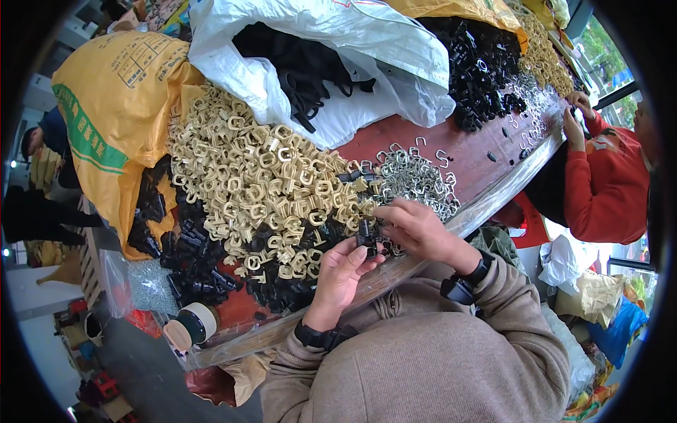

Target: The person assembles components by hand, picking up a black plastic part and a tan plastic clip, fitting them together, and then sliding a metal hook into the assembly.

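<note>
Near the table's front edge, my left hand (341, 269) is closed on a small black plastic part (366, 235), thumb and fingers pressed round its lower end. Just to the right, my right hand (417, 230) has its fingers bent and drawn together beside the part's upper end. What it grips, if anything, is hidden. A heap of bent metal wire loops (417, 176) lies right behind my right hand. To the left and beyond my left hand spreads a large pile of cream plastic buckle pieces (261, 176), with more black plastic parts (201, 257) along its near side.
A yellow woven sack (116, 92) stands at the back left, beside a white sack (395, 42) holding black straps (303, 77). A spool (192, 324) sits at the left table corner. Another person in a red top (610, 176) works farther along the red table (486, 158).
</note>
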Demonstrator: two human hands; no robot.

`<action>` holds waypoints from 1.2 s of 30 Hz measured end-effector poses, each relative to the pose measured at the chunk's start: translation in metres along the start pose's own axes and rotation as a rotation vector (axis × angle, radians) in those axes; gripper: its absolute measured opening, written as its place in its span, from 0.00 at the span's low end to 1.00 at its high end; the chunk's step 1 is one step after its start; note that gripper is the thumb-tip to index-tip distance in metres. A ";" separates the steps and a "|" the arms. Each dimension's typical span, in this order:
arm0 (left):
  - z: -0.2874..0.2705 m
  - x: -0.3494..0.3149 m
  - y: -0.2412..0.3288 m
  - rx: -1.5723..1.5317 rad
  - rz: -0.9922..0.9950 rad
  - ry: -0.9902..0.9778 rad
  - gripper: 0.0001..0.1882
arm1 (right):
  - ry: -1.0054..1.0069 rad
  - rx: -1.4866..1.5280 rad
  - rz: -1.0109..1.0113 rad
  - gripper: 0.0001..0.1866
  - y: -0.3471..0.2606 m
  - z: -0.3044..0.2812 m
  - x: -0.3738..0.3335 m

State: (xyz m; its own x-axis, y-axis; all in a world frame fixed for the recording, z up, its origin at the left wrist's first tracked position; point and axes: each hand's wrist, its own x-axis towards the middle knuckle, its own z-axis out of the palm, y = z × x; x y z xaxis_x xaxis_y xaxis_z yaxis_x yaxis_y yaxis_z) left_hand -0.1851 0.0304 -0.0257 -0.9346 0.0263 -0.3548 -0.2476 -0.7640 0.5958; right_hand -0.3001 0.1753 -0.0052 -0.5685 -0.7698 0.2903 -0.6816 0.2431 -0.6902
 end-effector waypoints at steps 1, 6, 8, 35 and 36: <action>-0.001 -0.001 -0.001 -0.007 0.006 0.017 0.14 | 0.003 0.000 0.000 0.09 0.004 0.001 0.001; -0.003 -0.001 0.001 -0.020 0.037 0.055 0.14 | -0.050 -0.113 0.014 0.08 0.015 0.004 0.006; -0.002 -0.001 0.000 -0.023 0.041 0.063 0.15 | -0.035 0.301 0.316 0.08 0.008 -0.003 0.002; 0.011 0.008 -0.008 -0.013 -0.038 -0.019 0.14 | 0.120 0.483 0.163 0.07 -0.010 0.002 -0.006; 0.011 0.008 -0.007 -0.010 -0.036 -0.022 0.14 | 0.133 0.525 0.168 0.07 -0.011 0.002 -0.005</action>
State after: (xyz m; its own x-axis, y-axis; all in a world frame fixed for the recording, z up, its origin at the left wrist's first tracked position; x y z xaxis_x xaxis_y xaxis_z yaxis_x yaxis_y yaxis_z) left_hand -0.1938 0.0428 -0.0249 -0.9305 0.0676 -0.3599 -0.2785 -0.7688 0.5756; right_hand -0.2893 0.1750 -0.0003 -0.7259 -0.6563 0.2058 -0.2755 0.0033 -0.9613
